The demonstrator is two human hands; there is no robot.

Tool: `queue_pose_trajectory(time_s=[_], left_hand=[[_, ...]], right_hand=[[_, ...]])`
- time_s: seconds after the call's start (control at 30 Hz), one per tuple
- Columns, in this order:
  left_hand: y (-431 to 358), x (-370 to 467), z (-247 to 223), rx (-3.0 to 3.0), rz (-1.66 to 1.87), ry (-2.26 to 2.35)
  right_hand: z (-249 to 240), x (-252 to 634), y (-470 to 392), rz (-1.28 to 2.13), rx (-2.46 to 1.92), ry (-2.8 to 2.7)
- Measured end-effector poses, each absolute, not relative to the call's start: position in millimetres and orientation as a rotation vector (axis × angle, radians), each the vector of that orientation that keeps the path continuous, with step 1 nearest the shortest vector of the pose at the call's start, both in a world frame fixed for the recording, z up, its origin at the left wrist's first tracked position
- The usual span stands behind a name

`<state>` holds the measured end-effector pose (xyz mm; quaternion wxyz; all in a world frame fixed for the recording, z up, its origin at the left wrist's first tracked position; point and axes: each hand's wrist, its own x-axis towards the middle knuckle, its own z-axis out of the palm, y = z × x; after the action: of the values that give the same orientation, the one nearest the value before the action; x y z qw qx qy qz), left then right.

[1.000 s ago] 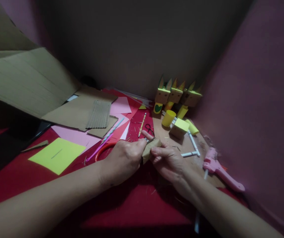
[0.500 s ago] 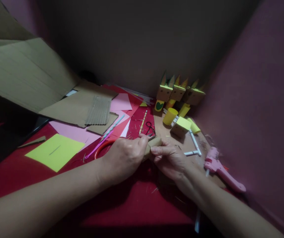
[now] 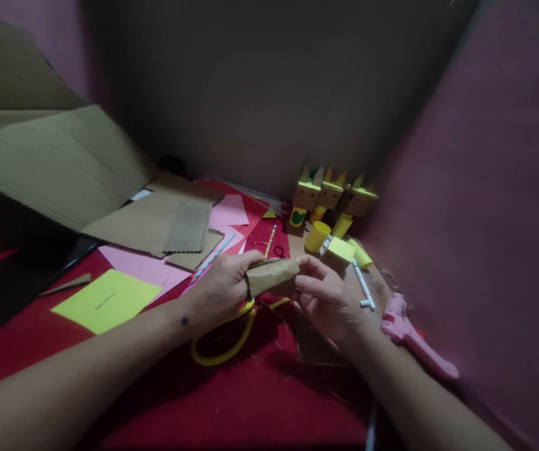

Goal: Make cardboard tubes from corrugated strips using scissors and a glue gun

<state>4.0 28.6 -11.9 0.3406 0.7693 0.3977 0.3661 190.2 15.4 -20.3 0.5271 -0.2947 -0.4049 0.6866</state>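
A folded strip of brown cardboard is held between my two hands above the red cloth. My left hand is closed on its left end, thumb along the top edge. At the other end, my right hand pinches the cardboard between thumb and fingers. Just under my left hand shows a yellow loop, which looks like a scissors handle; whatever it joins is hidden. Small dark-handled scissors lie beyond the cardboard, partly covered by it.
Cardboard figures with pointed ears stand at the back right, near a yellow paper tube and a yellow-topped box. A pink glue gun lies right. Yellow paper, cardboard sheets and a large flap are left.
The cardboard has been turned, and its long side now faces me. My left hand has shifted to its left end. The yellow loop has come into sight. The view has tilted slightly up.
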Motion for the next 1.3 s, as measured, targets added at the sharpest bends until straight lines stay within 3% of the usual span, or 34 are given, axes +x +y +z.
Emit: queue_pose_trajectory(time_s=[0.17,0.47,0.77,1.13,1.3], left_hand=[[23,10,-11,1.694,0.868,0.999],[22,21,-21,1.592,0.822,0.963],[21,20,-19,1.541,0.829,0.983],[27,14,-19,1.817,0.882,1.02],[28,6,-24,2.234,0.976,1.03]], right_hand=[[-22,184,9,1.554,-0.7,-1.109],[-25,182,8,1.924,-0.87,-1.0],[-26,180,8,1.979,-0.767,-1.018],[-30,177,11,1.917,-0.72,-1.03],[-21,187,13,1.983,-0.819,-0.959]])
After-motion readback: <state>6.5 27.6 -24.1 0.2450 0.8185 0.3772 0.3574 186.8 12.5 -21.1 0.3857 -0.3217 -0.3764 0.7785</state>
